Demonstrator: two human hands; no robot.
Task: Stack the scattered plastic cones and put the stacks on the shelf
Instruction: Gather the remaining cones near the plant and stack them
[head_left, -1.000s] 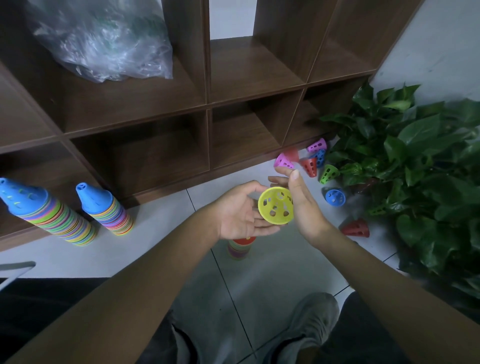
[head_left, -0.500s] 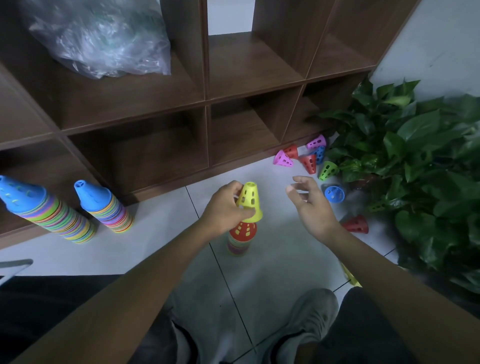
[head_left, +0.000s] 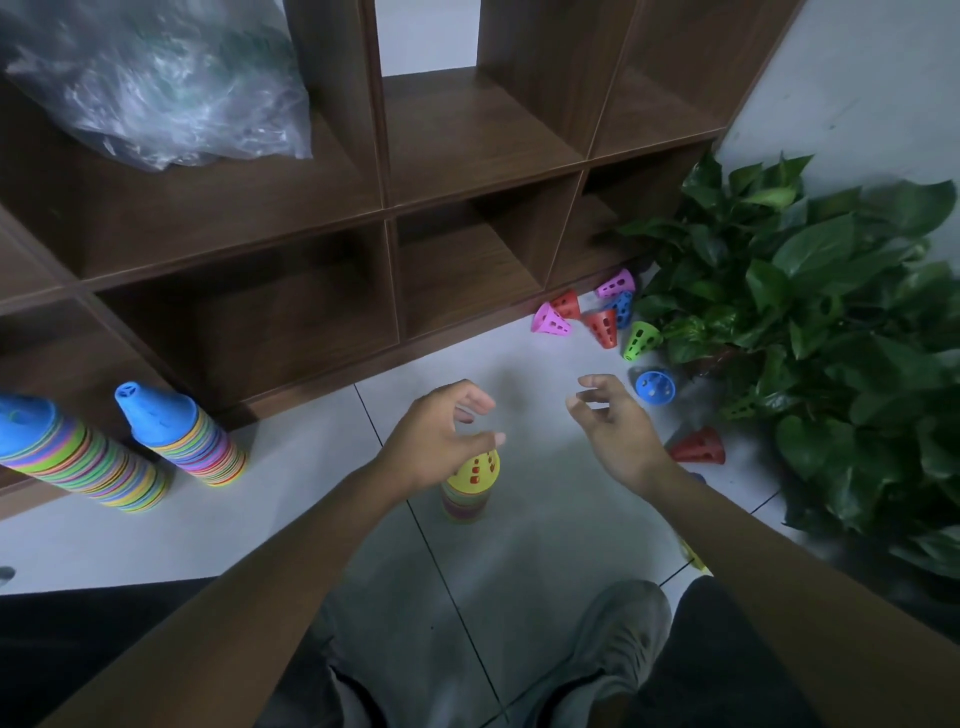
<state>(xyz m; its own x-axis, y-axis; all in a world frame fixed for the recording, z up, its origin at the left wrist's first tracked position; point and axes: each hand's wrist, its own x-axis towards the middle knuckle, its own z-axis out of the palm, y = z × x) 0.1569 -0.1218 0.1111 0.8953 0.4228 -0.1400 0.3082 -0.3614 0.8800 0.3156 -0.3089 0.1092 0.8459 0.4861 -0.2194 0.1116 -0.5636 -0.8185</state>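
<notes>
Yellow cone (head_left: 475, 467) tops a short stack (head_left: 465, 503) on the floor (head_left: 540, 519), just under the left hand (head_left: 436, 441); fingers spread, loosely curled, holding nothing, contact unclear. Right hand (head_left: 615, 431) hovers beside it, fingers relaxed, empty. Loose cones (head_left: 602, 325) lie near the shelf (head_left: 467, 208) base, against a plant (head_left: 810, 322); a red cone (head_left: 698, 449) sits just beyond the right wrist. Two tall stacks (head_left: 176, 441) stand at the shelf's left foot. A shoe (head_left: 608, 654) shows below.
</notes>
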